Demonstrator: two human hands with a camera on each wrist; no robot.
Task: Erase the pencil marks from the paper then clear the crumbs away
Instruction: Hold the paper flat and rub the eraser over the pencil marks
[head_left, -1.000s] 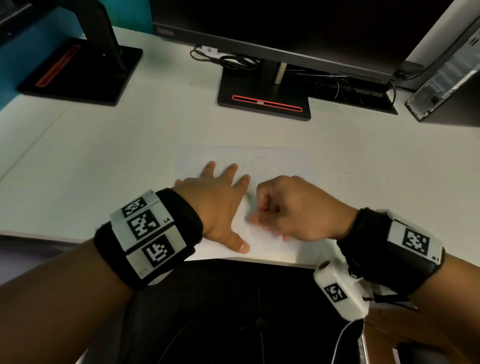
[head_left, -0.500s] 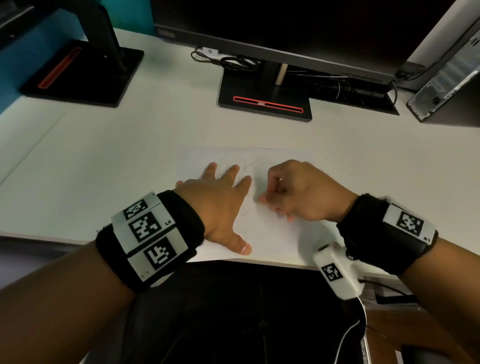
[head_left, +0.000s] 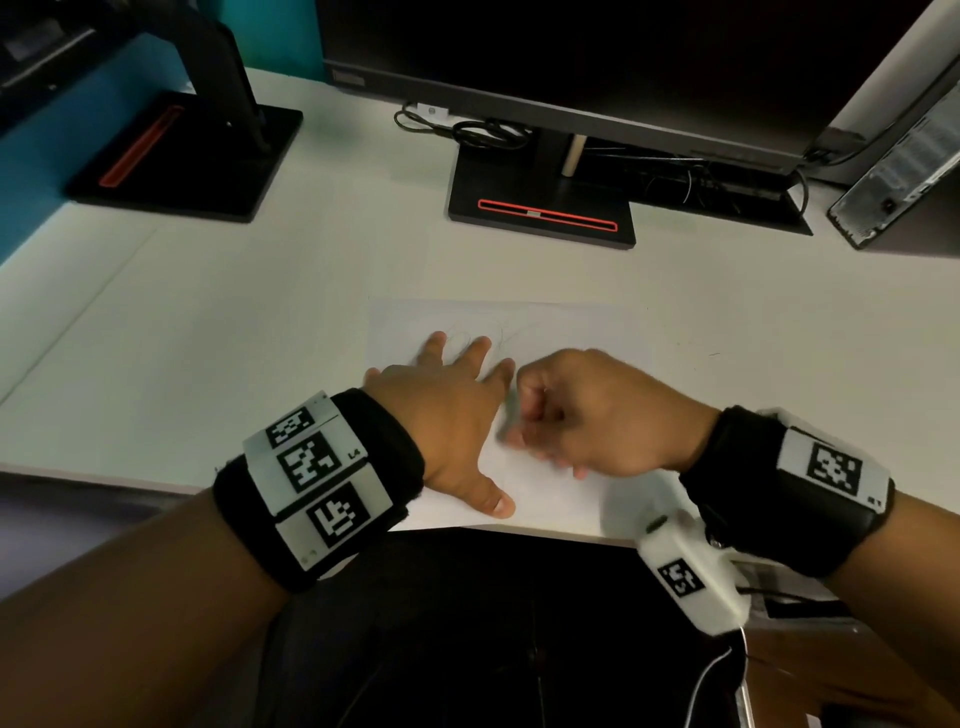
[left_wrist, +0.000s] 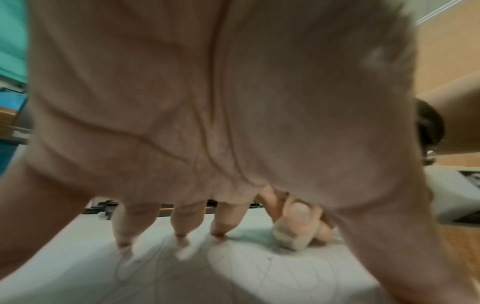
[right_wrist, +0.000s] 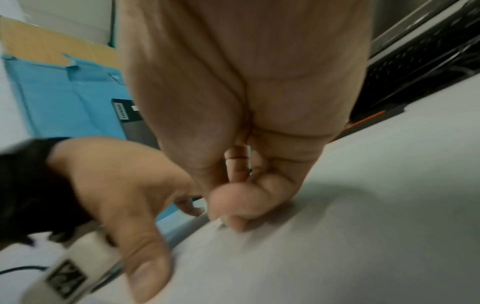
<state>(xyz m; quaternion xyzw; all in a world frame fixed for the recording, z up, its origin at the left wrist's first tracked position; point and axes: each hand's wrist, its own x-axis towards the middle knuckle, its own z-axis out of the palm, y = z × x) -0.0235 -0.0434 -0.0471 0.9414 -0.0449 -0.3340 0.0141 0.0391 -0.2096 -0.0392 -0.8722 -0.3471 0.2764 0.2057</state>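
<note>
A white sheet of paper (head_left: 576, 332) lies on the white desk near its front edge, with faint looping pencil marks (head_left: 501, 338) beyond my fingers. My left hand (head_left: 457, 400) lies flat on the paper's left part, fingers spread, pressing it down; its fingertips (left_wrist: 218, 232) touch the sheet. Just to its right, my right hand (head_left: 524, 434) is curled and pinches a small pale eraser (left_wrist: 289, 239) against the paper. Motion blurs the right hand. In the right wrist view only a white sliver of the eraser (right_wrist: 223, 221) shows under the fingers.
A monitor stand (head_left: 540, 208) with a red strip sits straight behind the paper, with cables (head_left: 467, 127) beside it. A second stand (head_left: 176, 156) is at the far left, a computer case (head_left: 898, 171) at the far right. The desk edge (head_left: 156, 480) runs close below my wrists.
My right hand slid away from me across the paper, then came back toward me, rubbing with the eraser. The left hand stayed pressed flat in place.
</note>
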